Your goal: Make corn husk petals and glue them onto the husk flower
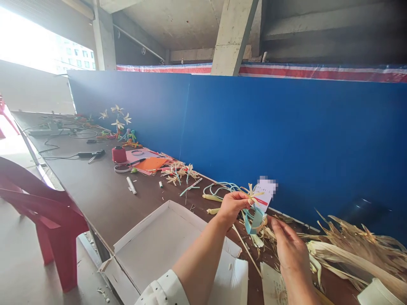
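My left hand (233,207) is closed, pinching a pale corn-husk flower (253,195) just below its petals. Under the flower hangs a looped light-blue strip (253,223), which looks like tape. The fingers of my right hand (288,239) are drawn together at the right side of this loop and seem to pinch its end; the exact contact is small and partly hidden. Light-blue stems (222,186) lie behind my left hand, beside pale husk pieces (212,198). A phone (265,188) showing a timer leans against the blue panel just beyond the flower.
An open white box (159,237) sits left of my forearm. Dried husks (359,250) are heaped at the right. Finished flowers (179,171), orange paper (151,164), a red thread spool (119,154) and a glue gun (92,154) lie farther left. A blue panel (254,127) borders the table.
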Demonstrator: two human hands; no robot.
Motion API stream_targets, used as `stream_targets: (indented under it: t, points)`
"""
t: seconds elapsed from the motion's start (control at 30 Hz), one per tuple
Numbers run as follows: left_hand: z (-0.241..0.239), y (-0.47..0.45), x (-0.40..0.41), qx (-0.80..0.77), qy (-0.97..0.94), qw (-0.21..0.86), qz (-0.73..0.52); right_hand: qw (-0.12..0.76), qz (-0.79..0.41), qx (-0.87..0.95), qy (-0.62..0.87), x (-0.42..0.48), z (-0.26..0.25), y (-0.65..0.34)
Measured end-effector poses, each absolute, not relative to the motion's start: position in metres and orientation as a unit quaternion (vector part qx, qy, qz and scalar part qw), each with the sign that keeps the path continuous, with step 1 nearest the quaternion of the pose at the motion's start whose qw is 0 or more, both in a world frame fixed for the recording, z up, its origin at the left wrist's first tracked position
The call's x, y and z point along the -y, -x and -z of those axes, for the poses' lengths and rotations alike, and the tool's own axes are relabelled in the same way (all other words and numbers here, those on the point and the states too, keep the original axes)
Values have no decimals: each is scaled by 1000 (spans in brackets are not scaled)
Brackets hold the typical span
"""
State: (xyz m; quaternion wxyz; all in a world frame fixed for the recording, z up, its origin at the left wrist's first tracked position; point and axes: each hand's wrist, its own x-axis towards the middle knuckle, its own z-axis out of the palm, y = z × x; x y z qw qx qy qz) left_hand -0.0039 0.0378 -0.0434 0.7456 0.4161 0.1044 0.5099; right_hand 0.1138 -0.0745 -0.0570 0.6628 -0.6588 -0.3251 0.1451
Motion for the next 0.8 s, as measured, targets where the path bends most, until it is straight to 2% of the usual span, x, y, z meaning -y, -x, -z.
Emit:
stream_targets:
  t: [0.13,0.3,0.6,0.8]
  points:
    - [45,5,-39,-103,-424,741,-510,712,-244,243,612,74,52,-117]
    - [44,4,-39,-111,-433,733,-512,734,-295,198,579,73,55,-127]
    - [42,4,-38,-114,-416,741,-515,599,-260,339,677,72,62,-116]
    - [40,5,-38,-104,-399,757,-506,599,-190,364,687,75,55,-115]
